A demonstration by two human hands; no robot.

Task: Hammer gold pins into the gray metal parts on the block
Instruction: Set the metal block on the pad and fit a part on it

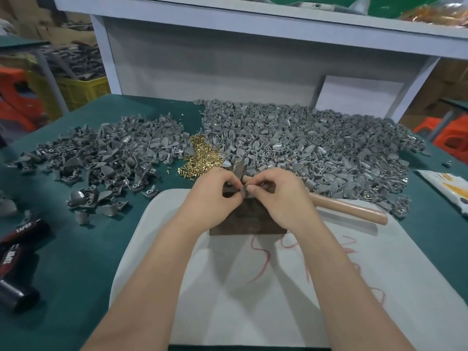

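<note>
A dark brown block [247, 220] stands on a white sheet [278, 287] at the table's middle. Both my hands meet over its far end. My left hand [215, 195] pinches a small gray metal part [243, 190] against the block top. My right hand [277, 193] pinches at the same part from the right; whether it holds a gold pin is hidden by the fingertips. A pile of gold pins [200, 158] lies just beyond the hands. A hammer's wooden handle [349, 207] lies to the right, its head hidden behind my right hand.
A big heap of gray metal parts [316, 145] fills the back right, and a flatter heap [106, 153] the back left. Black cylinders [17, 262] lie at the left edge, a white packet [448, 186] at the right. A white shelf frame [228, 59] rises behind.
</note>
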